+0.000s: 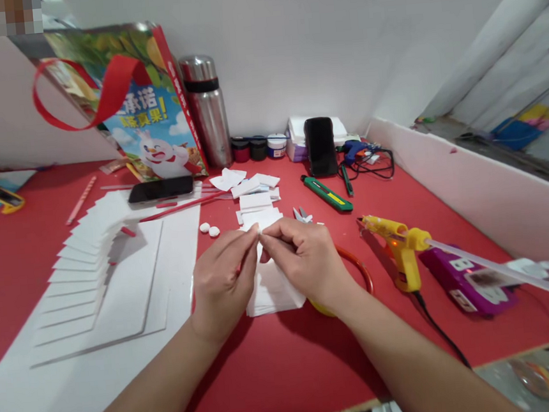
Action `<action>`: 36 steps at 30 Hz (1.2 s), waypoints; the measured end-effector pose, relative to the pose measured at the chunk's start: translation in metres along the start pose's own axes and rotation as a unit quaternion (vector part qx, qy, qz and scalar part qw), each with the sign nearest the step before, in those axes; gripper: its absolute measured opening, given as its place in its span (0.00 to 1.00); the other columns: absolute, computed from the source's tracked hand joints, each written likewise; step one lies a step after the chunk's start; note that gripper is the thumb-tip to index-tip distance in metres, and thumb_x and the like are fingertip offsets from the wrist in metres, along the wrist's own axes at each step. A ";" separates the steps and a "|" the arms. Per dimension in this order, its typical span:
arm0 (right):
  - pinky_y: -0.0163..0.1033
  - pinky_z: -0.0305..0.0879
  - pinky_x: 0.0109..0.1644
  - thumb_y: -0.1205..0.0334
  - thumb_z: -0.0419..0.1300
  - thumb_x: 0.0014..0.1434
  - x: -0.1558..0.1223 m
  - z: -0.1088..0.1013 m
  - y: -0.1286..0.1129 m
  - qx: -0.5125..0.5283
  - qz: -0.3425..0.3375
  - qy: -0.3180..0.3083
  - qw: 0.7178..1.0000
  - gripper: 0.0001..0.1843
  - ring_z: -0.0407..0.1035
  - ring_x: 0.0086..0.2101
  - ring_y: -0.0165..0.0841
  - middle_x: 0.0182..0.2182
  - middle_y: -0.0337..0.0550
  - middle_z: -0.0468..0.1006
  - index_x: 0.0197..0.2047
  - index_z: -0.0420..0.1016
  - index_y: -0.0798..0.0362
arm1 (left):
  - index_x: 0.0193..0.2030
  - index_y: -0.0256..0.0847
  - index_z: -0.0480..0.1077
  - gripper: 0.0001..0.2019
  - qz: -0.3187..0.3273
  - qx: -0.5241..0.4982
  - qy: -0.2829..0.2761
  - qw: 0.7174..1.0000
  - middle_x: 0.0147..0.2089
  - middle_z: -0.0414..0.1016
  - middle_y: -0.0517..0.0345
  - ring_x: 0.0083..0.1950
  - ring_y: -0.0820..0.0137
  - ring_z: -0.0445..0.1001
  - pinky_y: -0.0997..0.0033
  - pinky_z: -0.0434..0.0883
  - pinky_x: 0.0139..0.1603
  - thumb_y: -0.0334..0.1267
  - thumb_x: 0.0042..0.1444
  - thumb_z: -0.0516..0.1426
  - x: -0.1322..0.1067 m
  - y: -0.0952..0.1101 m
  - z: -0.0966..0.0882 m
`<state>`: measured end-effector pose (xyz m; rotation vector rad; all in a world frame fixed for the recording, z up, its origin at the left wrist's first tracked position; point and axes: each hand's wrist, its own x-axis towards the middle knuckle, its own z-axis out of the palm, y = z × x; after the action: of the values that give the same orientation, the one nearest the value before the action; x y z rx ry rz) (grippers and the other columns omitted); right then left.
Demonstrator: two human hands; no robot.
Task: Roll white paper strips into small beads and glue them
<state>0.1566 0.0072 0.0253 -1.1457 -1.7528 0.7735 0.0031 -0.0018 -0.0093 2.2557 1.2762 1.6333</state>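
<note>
My left hand [227, 271] and my right hand [308, 257] meet over the middle of the table, thumbs and forefingers pinched together. A tiny white piece [258, 229] shows between their fingertips; most of it is covered. Below them lies a stack of white paper pieces [275, 289]. Left of the fingers rest two small round white balls [214, 232]. Scissors [300, 215] lie partly hidden behind my right hand, with an orange and yellow handle [364, 268] showing beside the wrist.
A stepped white board model [133, 295] sits on a white sheet [12, 395] at left. To the right are a yellow glue gun [403, 252], a purple box [473, 285] and a green cutter [326, 194]. A steel flask [209, 119], gift bag [152, 127] and phones stand or lie behind.
</note>
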 end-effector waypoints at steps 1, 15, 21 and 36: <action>0.31 0.59 0.29 0.68 0.60 0.62 0.000 -0.001 -0.001 0.007 0.003 -0.001 1.000 0.10 0.66 0.23 0.25 0.22 0.36 0.77 0.28 0.76 0.55 | 0.50 0.34 0.77 0.13 0.022 0.012 0.000 1.000 0.45 0.81 0.47 0.46 0.66 0.79 0.68 0.75 0.49 0.23 0.60 0.58 -0.001 -0.001 0.000; 0.32 0.63 0.31 0.67 0.58 0.64 0.004 -0.006 0.005 -0.014 -0.018 -0.017 1.000 0.08 0.71 0.26 0.27 0.27 0.38 0.81 0.33 0.76 0.53 | 0.46 0.41 0.81 0.10 -0.190 -0.217 -0.087 0.953 0.34 0.78 0.56 0.36 0.70 0.75 0.71 0.73 0.41 0.33 0.64 0.58 0.011 0.001 -0.002; 0.34 0.65 0.37 0.66 0.57 0.66 0.003 -0.006 0.005 -0.045 -0.073 -0.035 0.996 0.08 0.74 0.30 0.29 0.29 0.38 0.81 0.37 0.78 0.52 | 0.47 0.44 0.81 0.10 -0.201 -0.239 -0.107 0.944 0.35 0.76 0.56 0.34 0.71 0.72 0.69 0.71 0.39 0.34 0.64 0.58 0.013 -0.006 -0.006; 0.36 0.72 0.29 0.59 0.57 0.66 0.011 -0.003 0.004 0.486 0.292 -0.180 0.804 0.08 0.65 0.21 0.26 0.29 0.40 0.76 0.42 0.72 0.54 | 0.44 0.41 0.79 0.08 -0.158 -0.139 -0.072 0.975 0.39 0.77 0.55 0.40 0.69 0.75 0.71 0.70 0.43 0.34 0.65 0.57 0.014 -0.003 -0.011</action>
<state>0.1590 0.0192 0.0270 -0.7935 -0.9292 2.0734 -0.0069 0.0048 0.0042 1.8607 1.2097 1.4064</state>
